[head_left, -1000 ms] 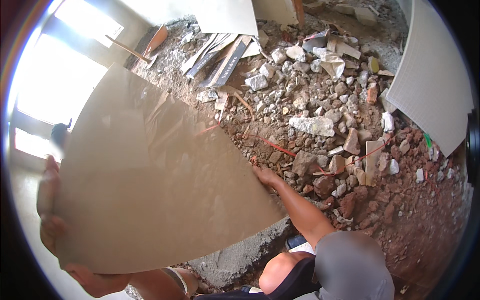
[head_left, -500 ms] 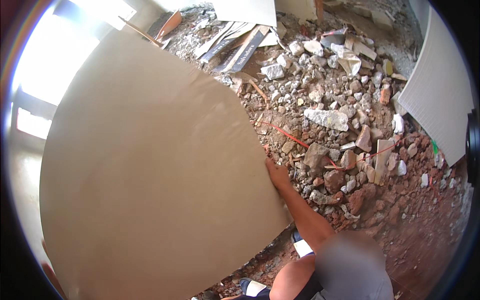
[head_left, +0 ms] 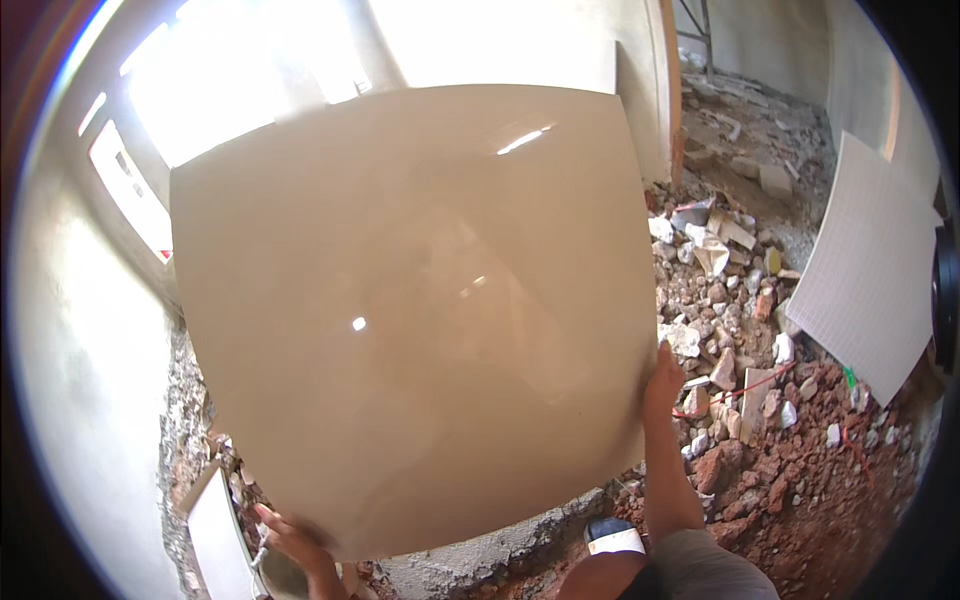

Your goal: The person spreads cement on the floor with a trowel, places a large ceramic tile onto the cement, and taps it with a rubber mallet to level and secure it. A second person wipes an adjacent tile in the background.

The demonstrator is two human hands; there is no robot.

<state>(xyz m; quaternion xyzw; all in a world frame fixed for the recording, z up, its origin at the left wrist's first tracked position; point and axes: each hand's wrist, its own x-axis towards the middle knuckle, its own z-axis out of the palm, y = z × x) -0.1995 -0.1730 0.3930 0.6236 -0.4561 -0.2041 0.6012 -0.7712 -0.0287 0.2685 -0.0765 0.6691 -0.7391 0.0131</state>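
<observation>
A large square beige tile [head_left: 420, 300] with a glossy face fills the middle of the view, and light glints off it. My left hand [head_left: 295, 540] grips its lower left corner, fingers partly behind the edge. On the right edge, below mid-height, my right hand [head_left: 663, 378] is closed round the rim, its fingertips mostly hidden by the tile. The tile is held up off the ground between both hands, hiding much of the room behind it.
Broken stones and rubble [head_left: 720, 370] cover the reddish soil on the right. A pale tile sheet [head_left: 870, 270] leans at the far right. A white panel [head_left: 220, 540] stands at lower left. Below the tile runs a rough concrete strip [head_left: 490, 560], near my shoe [head_left: 612, 537].
The tile has turned and swung to the right, and its glossy face now catches reflections. My left hand has come further into view. The head view has shifted toward the window wall.
</observation>
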